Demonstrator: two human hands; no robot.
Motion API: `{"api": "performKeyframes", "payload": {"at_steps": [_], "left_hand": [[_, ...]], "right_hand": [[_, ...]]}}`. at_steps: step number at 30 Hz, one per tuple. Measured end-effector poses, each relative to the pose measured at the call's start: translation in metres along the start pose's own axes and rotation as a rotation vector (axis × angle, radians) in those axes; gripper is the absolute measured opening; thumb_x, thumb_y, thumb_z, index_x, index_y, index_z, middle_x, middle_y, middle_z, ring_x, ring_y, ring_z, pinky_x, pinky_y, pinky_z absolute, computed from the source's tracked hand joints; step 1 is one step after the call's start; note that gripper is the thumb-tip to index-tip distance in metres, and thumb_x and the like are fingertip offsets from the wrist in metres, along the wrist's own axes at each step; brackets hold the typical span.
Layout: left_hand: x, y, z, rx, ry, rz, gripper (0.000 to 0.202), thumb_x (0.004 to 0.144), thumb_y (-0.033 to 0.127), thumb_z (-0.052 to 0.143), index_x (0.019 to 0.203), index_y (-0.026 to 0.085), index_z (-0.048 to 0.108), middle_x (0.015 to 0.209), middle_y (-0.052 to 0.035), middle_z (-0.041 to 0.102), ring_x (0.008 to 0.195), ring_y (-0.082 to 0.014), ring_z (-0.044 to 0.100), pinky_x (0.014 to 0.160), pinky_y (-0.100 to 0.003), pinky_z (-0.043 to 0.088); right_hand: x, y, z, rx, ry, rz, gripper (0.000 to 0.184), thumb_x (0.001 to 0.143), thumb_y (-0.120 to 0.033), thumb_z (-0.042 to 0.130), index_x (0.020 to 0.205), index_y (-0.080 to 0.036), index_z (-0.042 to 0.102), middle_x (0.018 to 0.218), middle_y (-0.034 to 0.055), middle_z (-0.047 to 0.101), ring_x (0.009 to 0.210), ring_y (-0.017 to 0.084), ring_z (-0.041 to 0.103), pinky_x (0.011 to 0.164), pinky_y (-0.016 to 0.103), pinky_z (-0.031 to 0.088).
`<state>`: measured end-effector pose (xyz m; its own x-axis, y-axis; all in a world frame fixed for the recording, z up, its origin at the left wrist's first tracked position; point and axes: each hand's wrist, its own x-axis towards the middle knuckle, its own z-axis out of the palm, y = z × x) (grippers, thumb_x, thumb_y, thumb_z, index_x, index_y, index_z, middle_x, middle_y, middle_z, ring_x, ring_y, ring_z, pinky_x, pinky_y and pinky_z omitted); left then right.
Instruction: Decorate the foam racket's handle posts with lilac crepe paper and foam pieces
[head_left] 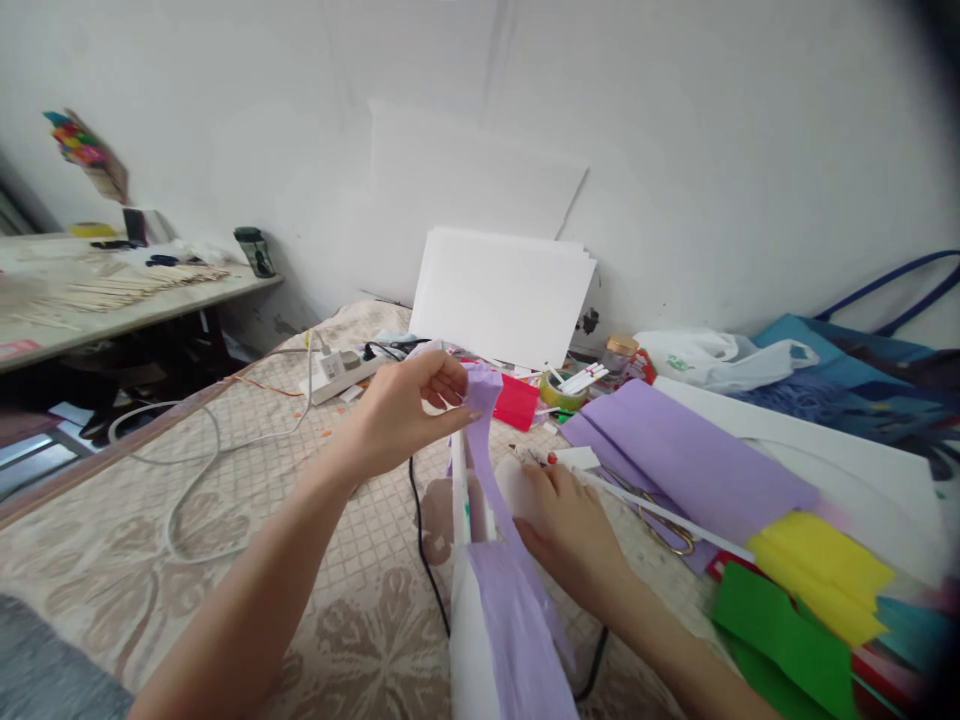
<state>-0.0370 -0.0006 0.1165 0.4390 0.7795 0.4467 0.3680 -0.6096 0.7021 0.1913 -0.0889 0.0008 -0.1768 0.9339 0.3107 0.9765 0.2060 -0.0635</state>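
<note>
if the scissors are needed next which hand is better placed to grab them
Probably the right hand: the scissors lie on its side, much nearer, though a blurred white thing sits at its fingers. The left hand is farther off, pinching the purple strip.

One camera, worn on the person's head, is looking forward and steeply down over both arms. The left hand [409,405] and right hand [574,520] are appearing close, near the middle. The cloth-covered surface [375,610] is filling the lower part; farther off, a white wall [697,130] is spanning the top.
</note>
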Motion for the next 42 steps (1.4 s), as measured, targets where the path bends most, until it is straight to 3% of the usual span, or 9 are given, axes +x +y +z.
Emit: {"api": "performKeyframes", "payload": {"at_steps": [6,9,13,22,42], "left_hand": [[0.002,-0.004,-0.002,-0.02,-0.029,-0.005,0.025,0.078,0.031,0.07,0.097,0.016,0.062,0.087,-0.0047,0.07,0.078,-0.016,0.066,0.072,-0.03,0.056],[0.002,-0.006,-0.004,-0.024,-0.047,0.023,0.024,0.08,0.029,0.069,0.098,0.016,0.062,0.088,-0.0047,0.069,0.078,-0.0153,0.065,0.073,-0.029,0.056],[0.001,-0.005,-0.008,-0.036,-0.08,0.077,0.021,0.082,0.021,0.064,0.103,0.017,0.064,0.094,-0.0041,0.07,0.081,-0.0135,0.065,0.074,-0.026,0.056],[0.002,0.001,-0.014,0.0,-0.165,0.121,0.038,0.081,0.013,0.06,0.118,0.019,0.062,0.103,-0.0055,0.07,0.085,-0.0141,0.067,0.077,-0.026,0.057],[0.002,-0.001,-0.014,-0.038,-0.194,0.086,0.033,0.078,0.016,0.065,0.112,0.018,0.062,0.102,-0.0062,0.068,0.085,-0.015,0.066,0.076,-0.027,0.057]], "right_hand": [[0.016,-0.002,-0.044,0.126,0.587,-0.2,0.054,0.085,-0.017,0.063,0.136,-0.02,0.046,0.118,0.0151,0.056,0.108,0.03,0.056,0.09,0.049,0.05],[0.032,-0.006,-0.055,0.147,0.713,-0.333,0.06,0.084,-0.011,0.066,0.14,-0.023,0.046,0.119,0.0133,0.056,0.11,0.028,0.055,0.092,0.047,0.05],[0.048,-0.007,-0.055,0.133,0.715,-0.441,0.065,0.086,-0.01,0.065,0.145,-0.026,0.042,0.119,0.0119,0.056,0.114,0.027,0.054,0.095,0.047,0.049],[0.062,-0.002,-0.045,0.124,0.737,-0.433,0.071,0.092,-0.012,0.059,0.15,-0.041,0.031,0.119,0.0078,0.057,0.117,0.025,0.054,0.099,0.048,0.048],[0.067,0.003,-0.04,0.117,0.771,-0.496,0.072,0.089,-0.01,0.062,0.15,-0.037,0.033,0.117,0.0073,0.058,0.117,0.024,0.053,0.102,0.048,0.047]]}}
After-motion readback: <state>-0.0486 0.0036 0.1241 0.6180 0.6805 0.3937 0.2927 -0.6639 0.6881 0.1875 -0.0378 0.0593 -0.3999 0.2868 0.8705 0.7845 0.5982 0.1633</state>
